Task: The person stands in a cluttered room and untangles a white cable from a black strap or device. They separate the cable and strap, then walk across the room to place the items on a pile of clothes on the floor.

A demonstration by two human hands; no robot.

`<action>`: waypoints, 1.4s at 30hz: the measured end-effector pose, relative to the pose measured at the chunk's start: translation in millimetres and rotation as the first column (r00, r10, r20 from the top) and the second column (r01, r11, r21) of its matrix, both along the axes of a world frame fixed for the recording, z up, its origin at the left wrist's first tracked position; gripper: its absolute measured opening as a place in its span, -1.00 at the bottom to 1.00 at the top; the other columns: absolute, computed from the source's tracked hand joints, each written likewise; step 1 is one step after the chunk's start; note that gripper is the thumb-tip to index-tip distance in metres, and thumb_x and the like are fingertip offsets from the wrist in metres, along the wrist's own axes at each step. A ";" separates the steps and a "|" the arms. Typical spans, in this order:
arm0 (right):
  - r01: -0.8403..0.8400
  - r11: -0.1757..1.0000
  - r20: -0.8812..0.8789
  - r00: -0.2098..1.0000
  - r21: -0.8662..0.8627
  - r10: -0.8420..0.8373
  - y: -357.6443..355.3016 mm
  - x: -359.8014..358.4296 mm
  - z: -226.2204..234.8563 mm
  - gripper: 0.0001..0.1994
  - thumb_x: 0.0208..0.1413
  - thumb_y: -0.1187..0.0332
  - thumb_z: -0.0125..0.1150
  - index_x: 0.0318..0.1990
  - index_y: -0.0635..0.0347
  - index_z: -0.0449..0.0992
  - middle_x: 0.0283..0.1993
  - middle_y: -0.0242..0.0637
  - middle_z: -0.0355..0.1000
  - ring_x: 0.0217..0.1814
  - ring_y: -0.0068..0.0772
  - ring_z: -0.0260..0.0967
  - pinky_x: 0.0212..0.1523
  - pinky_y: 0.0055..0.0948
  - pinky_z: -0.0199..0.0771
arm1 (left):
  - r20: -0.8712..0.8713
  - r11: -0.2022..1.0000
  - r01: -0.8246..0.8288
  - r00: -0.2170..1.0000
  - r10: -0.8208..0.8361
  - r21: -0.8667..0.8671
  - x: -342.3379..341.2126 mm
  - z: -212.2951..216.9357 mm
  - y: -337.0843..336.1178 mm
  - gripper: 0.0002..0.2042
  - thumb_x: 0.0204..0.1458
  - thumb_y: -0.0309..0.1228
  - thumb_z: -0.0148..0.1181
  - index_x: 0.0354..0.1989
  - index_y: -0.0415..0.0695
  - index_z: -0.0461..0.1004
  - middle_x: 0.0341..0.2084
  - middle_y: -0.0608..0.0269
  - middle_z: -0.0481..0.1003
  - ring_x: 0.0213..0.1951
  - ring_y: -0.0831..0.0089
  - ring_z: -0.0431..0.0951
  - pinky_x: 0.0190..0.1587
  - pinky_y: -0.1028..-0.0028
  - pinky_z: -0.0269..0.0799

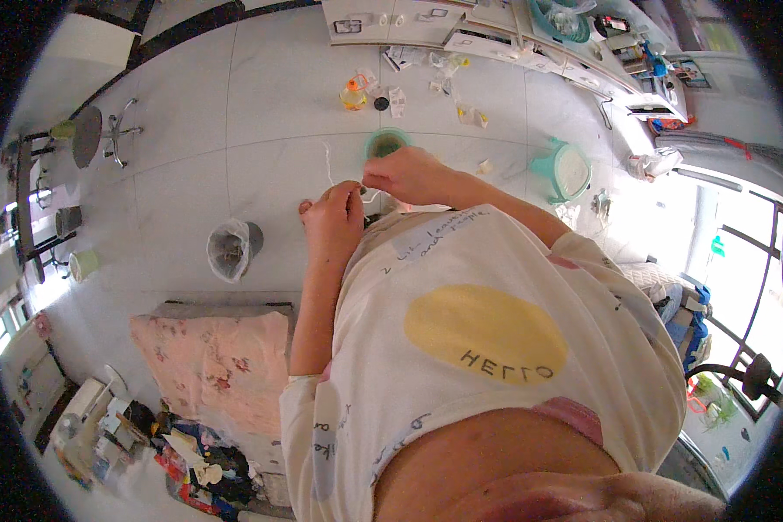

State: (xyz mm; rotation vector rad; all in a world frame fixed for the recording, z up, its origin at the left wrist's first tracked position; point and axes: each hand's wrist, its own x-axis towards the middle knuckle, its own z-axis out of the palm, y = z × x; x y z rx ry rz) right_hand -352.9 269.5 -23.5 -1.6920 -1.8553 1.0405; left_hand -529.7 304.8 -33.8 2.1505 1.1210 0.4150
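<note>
Both of my hands meet in front of my lap, fingertips close together. My left hand (332,217) is closed in a pinch, and a thin white string (328,162) trails away from it across the floor. My right hand (409,174) is closed too, its fingers pressed together beside the left fingertips. A short loop of the string hangs under the right hand. Something small and dark shows between the fingertips, too small to name. Just beyond the right hand stands a teal basin (388,133) with dark greenish contents, partly hidden by that hand.
A lined waste bin (254,237) stands to the left. Farther off on the tiles are an orange-yellow bottle (353,96) and scattered packaging (397,102). A teal stool (545,165) stands to the right. A pink floral cloth (213,357) covers furniture at lower left.
</note>
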 end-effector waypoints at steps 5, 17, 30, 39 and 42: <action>0.145 0.984 -0.033 0.989 0.103 -0.142 -0.4 7.8 6.6 -0.88 0.00 0.32 0.05 -0.40 0.15 0.45 -0.47 -0.19 0.41 -0.46 -0.20 0.36 -0.41 -0.37 0.36 | 0.015 1.000 -0.021 1.000 0.020 0.023 0.2 12.2 15.6 -0.90 -0.05 -0.43 -0.01 -0.37 -0.10 0.42 -0.49 0.12 0.49 -0.46 0.15 0.48 -0.38 0.20 0.32; 0.500 0.859 -0.198 0.858 0.108 -0.475 14.1 30.3 13.9 -0.89 0.02 0.43 0.04 -0.46 0.23 0.46 -0.57 -0.46 0.35 -0.60 -0.70 0.14 -0.57 -0.66 0.18 | 0.029 0.991 -0.121 0.992 0.120 0.053 -64.3 9.7 61.9 -0.88 -0.06 -0.48 0.00 -0.34 -0.12 0.42 -0.50 0.04 0.47 -0.45 0.08 0.48 -0.43 0.27 0.38; 0.744 0.644 -0.336 0.570 -0.177 -0.750 112.6 -47.6 14.8 -0.79 0.06 0.31 0.04 -0.46 0.29 0.45 -0.73 -0.50 0.15 -0.71 -0.71 0.04 -0.66 -0.61 0.26 | -0.153 0.831 -0.502 0.826 0.543 0.241 -234.1 -14.9 106.0 -0.86 -0.02 -0.41 0.02 -0.33 -0.17 0.44 -0.46 0.05 0.49 -0.39 0.10 0.48 -0.36 0.28 0.38; 0.612 0.786 -0.356 0.719 -0.083 -0.597 148.3 -134.5 13.9 -0.85 0.06 0.35 0.03 -0.37 0.25 0.45 -0.62 -0.37 0.34 -0.65 -0.61 0.27 -0.70 -0.59 0.33 | 0.049 0.883 -0.457 0.885 0.464 -0.109 -262.7 6.7 128.2 -0.73 -0.02 -0.44 0.05 -0.09 -0.07 0.40 -0.64 0.17 0.39 -0.61 0.46 0.38 -0.47 0.44 0.36; 0.251 0.947 -0.167 0.944 -0.202 -0.286 150.9 -183.3 7.4 -0.88 0.00 0.44 0.04 -0.30 0.19 0.47 -0.53 -0.41 0.38 -0.51 -0.66 0.29 -0.54 -0.58 0.33 | 0.201 0.853 -0.242 0.909 0.367 -0.463 -221.6 32.2 125.7 -0.71 -0.03 -0.47 0.06 -0.07 -0.08 0.38 -0.70 0.17 0.35 -0.63 0.50 0.33 -0.50 0.45 0.34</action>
